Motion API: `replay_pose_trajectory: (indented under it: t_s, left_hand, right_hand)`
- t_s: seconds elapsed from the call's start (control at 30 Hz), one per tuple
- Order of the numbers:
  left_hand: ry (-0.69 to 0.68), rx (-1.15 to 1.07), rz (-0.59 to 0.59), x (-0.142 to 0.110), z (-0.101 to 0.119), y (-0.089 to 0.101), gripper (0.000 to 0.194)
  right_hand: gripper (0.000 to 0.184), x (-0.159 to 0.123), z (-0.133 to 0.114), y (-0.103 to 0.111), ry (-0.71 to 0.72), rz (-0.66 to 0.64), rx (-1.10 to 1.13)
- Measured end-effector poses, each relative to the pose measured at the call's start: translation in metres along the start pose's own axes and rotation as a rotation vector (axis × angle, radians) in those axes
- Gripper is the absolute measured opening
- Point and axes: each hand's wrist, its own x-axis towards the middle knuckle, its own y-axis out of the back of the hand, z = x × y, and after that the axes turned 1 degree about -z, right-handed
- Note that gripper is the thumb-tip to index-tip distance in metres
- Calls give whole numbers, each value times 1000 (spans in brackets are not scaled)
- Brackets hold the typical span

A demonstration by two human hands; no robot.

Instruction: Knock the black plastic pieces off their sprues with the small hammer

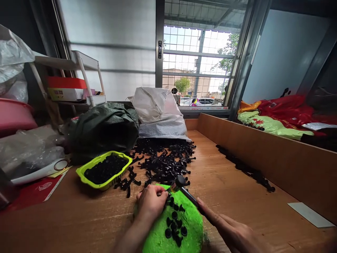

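Observation:
My right hand [231, 226] grips the handle of a small hammer [180, 182], its forefinger stretched along the shaft. The hammer's black head hangs beside the fingertips of my left hand [153, 200]. Those fingers are pinched together at the upper left of a bright green block [193, 219]; what they hold is too small and covered to make out. Several small black knob-like pieces [174, 215] lie on the green surface below the hammer. Beyond the block spreads a heap of black plastic parts [168, 163].
A yellow-green basket [105, 186] full of small black pieces stands left of the heap. Behind are a dark green sack [102, 126] and a white sack [160, 109]. A wooden side board [263, 151] runs along the right, with a white card [310, 214] near it.

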Motion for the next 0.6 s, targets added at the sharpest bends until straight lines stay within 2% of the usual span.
replay_pose_trajectory:
  t_s: [0.07,0.17,0.3,0.43,0.6]
  left_hand:
    - [-12,64,16,-1,1,0,15]
    - [-24,127,28,-2,2,0,17]
    - [-37,122,21,-3,2,0,16]
    - [-31,30,8,-2,0,0,12]
    - [-22,-188,-64,-4,-5,11,22]
  right_hand:
    - [61,0,-1,-1,-1,34,19]
    - [60,1,1,-1,-73,6,-56]
    - [59,1,3,-3,-22,35,-54]
    - [60,1,7,-9,-30,6,-36]
    - [50,-9,19,-12,48,87,107]
